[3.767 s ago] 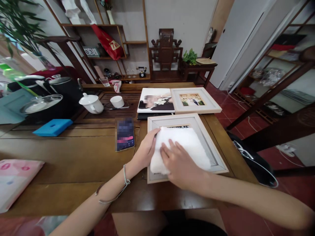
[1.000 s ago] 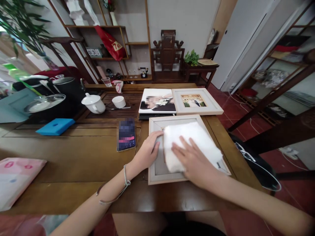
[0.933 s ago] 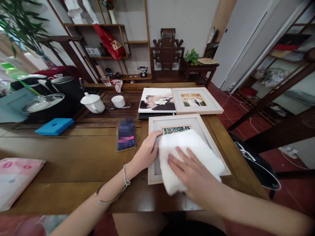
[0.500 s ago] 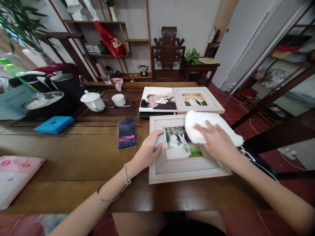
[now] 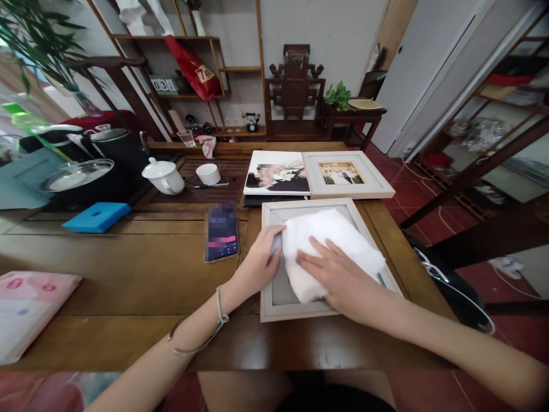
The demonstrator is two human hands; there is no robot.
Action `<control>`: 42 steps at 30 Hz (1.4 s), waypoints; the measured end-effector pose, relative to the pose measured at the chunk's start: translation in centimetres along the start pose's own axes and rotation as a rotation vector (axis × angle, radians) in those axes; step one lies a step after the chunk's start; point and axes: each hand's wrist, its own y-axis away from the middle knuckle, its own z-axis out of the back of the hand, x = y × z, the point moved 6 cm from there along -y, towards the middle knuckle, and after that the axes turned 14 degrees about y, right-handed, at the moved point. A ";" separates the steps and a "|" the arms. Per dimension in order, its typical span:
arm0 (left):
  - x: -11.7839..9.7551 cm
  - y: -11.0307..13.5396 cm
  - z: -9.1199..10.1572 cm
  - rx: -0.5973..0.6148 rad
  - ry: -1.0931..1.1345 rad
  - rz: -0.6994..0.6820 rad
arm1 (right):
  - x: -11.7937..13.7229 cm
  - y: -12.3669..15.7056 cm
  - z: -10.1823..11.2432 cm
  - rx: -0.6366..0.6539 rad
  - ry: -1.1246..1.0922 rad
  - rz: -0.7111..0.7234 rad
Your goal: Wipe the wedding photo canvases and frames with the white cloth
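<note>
A framed photo with a pale wooden picture frame (image 5: 266,303) lies flat on the table in front of me. My left hand (image 5: 260,257) rests on the frame's left side, fingers stretched out and thumb apart. Under my right hand (image 5: 332,274) is a fluffy white cloth (image 5: 338,232), pressed against the middle of the frame. The cloth hides the photo inside. The right fingers are spread over the cloth's top.
Behind the frame lie a photo album (image 5: 274,177) and a second picture frame (image 5: 377,183). A phone (image 5: 222,232) is to the left, with a blue block (image 5: 98,217), a white lidded cup (image 5: 163,176), a small white bowl (image 5: 208,174) and a tissue pack (image 5: 36,315).
My right hand has moved the white cloth left and toward me, from the frame's upper right onto its middle, covering the photo. My left hand has stayed nearly still.
</note>
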 end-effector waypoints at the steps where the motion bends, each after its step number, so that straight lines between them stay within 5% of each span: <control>1: 0.0 0.0 0.0 0.005 0.004 0.003 | 0.3 1.3 0.3 0.030 -0.041 0.033; 4: 0.0 0.2 0.0 0.005 -0.015 0.021 | -0.3 5.2 1.2 0.060 -0.124 0.047; 8: 0.8 0.4 0.5 -0.122 -0.082 0.089 | -4.4 7.8 1.1 -0.028 -0.059 -0.128; 14: 3.5 1.1 0.9 -0.295 0.299 0.309 | -7.9 4.5 -0.7 -0.201 -0.042 -0.264; 21: 4.8 1.8 1.0 -0.366 0.753 0.583 | -1.1 -1.9 0.0 -0.191 -0.263 -0.061; 24: 4.4 1.5 0.9 -0.355 0.872 0.640 | 2.0 -0.5 0.3 -0.124 -0.263 0.149; 28: 4.4 1.6 0.9 -0.435 0.863 0.739 | 4.0 4.7 -0.5 -0.087 -0.147 0.362; 33: 3.3 1.6 0.5 -0.456 0.883 0.740 | 3.5 8.4 -1.2 -0.356 0.143 0.221; 37: 2.5 1.7 0.4 -0.474 0.899 0.742 | 3.6 8.3 -0.9 -0.632 0.337 0.141; 42: 2.4 1.8 0.3 -0.450 0.954 0.753 | 4.1 7.8 -1.0 -0.753 0.406 0.105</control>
